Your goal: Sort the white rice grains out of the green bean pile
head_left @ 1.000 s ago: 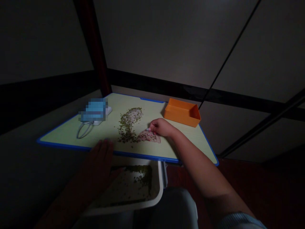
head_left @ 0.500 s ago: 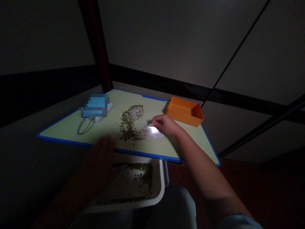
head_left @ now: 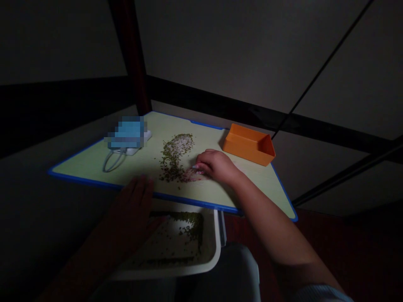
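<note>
On a pale yellow-green board (head_left: 217,195) with a blue rim lies a loose scatter of small green and brown grains (head_left: 172,157). My right hand (head_left: 215,165) is just right of the grains, its fingers curled and pinched on a thin pinkish sheet (head_left: 193,175). The sheet's left edge meets the darker grains; its right part is hidden by the hand. My left hand (head_left: 134,205) lies in shadow at the board's near edge, fingers stretched out, holding nothing I can see.
An orange open box (head_left: 248,144) stands at the board's back right. A blurred-out blue device (head_left: 127,132) with a looped cable (head_left: 108,163) is at the left. Below the near edge sits a white tub (head_left: 217,243) with more green grains inside. Walls rise behind.
My right hand has turned and moved slightly left relative to the board, with the sheet now closer to the grains. The bright glare on the sheet is gone. My left hand stays put.
</note>
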The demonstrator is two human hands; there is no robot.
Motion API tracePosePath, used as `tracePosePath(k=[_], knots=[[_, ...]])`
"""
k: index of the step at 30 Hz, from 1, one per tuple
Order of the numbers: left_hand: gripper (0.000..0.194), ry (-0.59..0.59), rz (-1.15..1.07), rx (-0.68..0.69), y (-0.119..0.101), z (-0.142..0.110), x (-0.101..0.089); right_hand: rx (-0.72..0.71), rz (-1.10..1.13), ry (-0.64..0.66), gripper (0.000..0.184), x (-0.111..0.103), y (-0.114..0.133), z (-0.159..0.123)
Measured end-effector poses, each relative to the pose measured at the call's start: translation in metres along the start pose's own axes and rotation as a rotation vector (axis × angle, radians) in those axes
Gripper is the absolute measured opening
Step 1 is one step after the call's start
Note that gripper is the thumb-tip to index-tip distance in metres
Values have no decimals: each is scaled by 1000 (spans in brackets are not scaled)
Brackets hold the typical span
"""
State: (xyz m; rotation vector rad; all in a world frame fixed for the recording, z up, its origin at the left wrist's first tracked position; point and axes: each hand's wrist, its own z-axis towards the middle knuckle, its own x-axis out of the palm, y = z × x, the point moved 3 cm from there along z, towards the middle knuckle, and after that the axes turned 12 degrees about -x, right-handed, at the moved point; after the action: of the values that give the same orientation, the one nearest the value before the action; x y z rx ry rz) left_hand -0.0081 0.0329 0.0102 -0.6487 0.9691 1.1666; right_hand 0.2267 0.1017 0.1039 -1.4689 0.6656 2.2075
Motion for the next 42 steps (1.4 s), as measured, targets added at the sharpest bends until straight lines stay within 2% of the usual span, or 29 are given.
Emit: tracePosePath(k=[19,28,33,37,39,42], knots=[[91,10,-2,-13,-1,1,0,40,-56,52,20,3,3,-1],[89,25,-4,-12,0,-1,0,12,77,76,16,2,5,-2],[91,14,-10,-6,-1,0,-1,68,281,-39,18,-5,1,-4],[89,-11,-18,-2,-3,0,-4,159,363,-149,20,-14,-7,-9],[87,-25,-27,-2,-4,0,-6,221,330,-186,20,-22,-3,-14],[85,-46,-49,-1,-6,0,-9,357,153,-246,17,-32,16,-26]])
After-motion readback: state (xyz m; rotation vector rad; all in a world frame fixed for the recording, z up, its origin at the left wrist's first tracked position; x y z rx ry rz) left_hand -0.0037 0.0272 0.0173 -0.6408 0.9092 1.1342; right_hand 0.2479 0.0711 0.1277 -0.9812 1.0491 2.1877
